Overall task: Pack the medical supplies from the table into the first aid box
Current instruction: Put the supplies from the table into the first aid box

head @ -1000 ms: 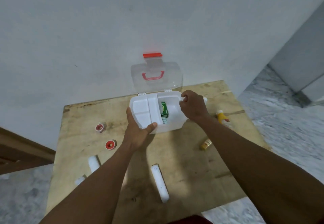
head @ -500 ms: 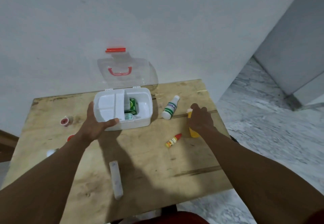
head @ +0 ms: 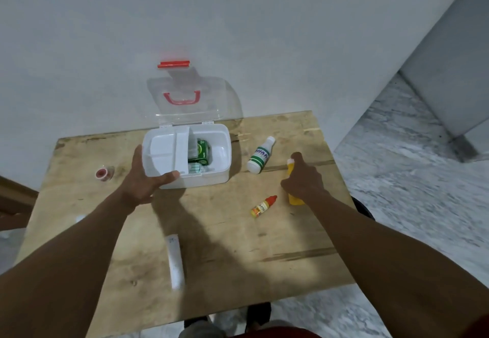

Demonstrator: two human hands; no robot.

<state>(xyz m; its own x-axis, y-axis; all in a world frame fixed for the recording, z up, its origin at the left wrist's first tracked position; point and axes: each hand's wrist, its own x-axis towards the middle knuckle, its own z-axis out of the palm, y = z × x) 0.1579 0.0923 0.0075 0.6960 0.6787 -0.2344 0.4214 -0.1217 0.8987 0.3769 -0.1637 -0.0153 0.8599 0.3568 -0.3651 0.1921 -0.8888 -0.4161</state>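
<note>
Gripping the near-left corner of the first aid box (head: 209, 178), the left hand (head: 146, 181) has its thumb along the near rim and its fingers wrapped round the left wall. The box sits toward the far side of the wooden table (head: 238, 247), with its clear lid (head: 211, 99) flipped up against the wall and the red latch (head: 173, 64) on top. A white tray (head: 162, 152) fills the left half of the box. In the right half there's a green carton (head: 203, 151) and something pale just near of it that I can't make out.

The right hand (head: 304, 178) is over on the right side of the table, fingers curled around a yellow bottle (head: 294, 200) whose pale cap pokes out on the far side. Lying between that hand and the box is a white bottle with green stripes (head: 260, 155), and just near of that is a little yellow dropper bottle with a red cap (head: 263, 206). A white tube (head: 175, 261) lies near the front edge, and a red-cored tape roll (head: 102, 173) sits far left.
</note>
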